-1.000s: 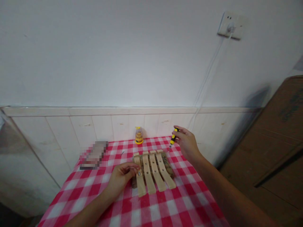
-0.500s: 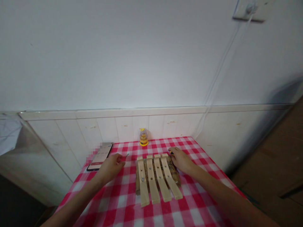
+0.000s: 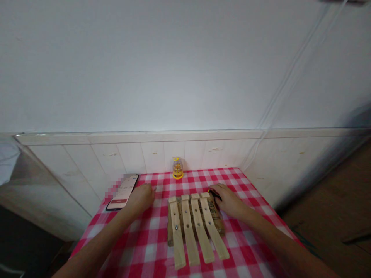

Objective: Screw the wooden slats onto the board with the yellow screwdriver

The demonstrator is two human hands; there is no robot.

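Note:
My left hand (image 3: 142,197) is closed beside the phone, back of the hand up. A small tip shows at its fingers; the thin metal piece seen there earlier is mostly hidden now. My right hand (image 3: 227,200) curls round a black and yellow screwdriver handle (image 3: 215,194) at the far right corner of a brown, tape-wrapped block (image 3: 217,221). Across that block lie several pale wooden strips (image 3: 189,231), side by side, with holes and metal screws in them. Their near ends stick out past the block.
A red and white checked cloth (image 3: 139,239) covers the table. By the wall stands a clear, yellow-based screwdriver bit case (image 3: 177,170). The phone (image 3: 123,193), its screen lit, lies at the far left. A cable (image 3: 272,108) runs down the wall.
My left hand has turned over, so the thin metal piece has mostly gone from sight. My right hand remains by the block, with more of the handle showing. The view has shifted slightly.

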